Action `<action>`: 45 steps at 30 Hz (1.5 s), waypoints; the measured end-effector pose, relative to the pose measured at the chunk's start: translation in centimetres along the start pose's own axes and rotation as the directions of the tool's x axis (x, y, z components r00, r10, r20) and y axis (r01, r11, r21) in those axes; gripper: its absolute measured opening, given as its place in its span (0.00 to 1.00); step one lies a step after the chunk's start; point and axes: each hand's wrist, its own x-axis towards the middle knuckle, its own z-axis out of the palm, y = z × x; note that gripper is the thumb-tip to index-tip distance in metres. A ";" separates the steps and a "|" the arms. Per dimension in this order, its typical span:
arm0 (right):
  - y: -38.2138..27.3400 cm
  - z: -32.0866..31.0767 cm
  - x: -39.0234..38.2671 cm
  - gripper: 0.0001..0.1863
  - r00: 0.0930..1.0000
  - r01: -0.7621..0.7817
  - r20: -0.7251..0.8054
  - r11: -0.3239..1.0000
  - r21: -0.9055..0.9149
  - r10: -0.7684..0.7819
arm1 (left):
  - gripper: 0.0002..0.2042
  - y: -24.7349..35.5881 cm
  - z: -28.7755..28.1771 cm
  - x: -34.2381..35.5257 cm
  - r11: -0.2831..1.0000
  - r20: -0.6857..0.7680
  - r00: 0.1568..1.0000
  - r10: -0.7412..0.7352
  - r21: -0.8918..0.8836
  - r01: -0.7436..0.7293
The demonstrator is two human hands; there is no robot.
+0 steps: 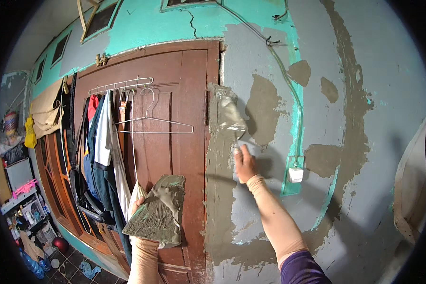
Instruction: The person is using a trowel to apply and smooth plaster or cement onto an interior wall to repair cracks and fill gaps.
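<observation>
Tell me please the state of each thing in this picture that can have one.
Trowel: gripped in right hand, blade up at the wall
Board: in left hand, loaded with mortar
Door: appears shut
Wire hanger: hung up, right side bare
Clothes: hanging before the door
Wall: patchy, cracked near the top
White box: fixed to the wall
</observation>
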 end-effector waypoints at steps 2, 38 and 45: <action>0.8 1.3 -0.5 0.16 0.980 0.196 -0.016 0.977 -0.084 -0.198 | 0.21 -0.3 -0.2 0.3 0.998 -0.085 0.996 -0.020 0.058 0.025; -8.2 -15.8 13.9 0.20 0.610 0.765 0.790 0.214 -0.608 0.062 | 0.23 -6.9 -1.0 -0.9 0.999 -0.212 0.977 0.024 -0.019 -0.029; -11.3 -16.2 18.7 0.20 0.594 0.803 0.801 0.122 -0.584 -0.074 | 0.23 -8.2 0.6 -1.1 0.964 -0.195 0.956 0.218 0.193 -0.180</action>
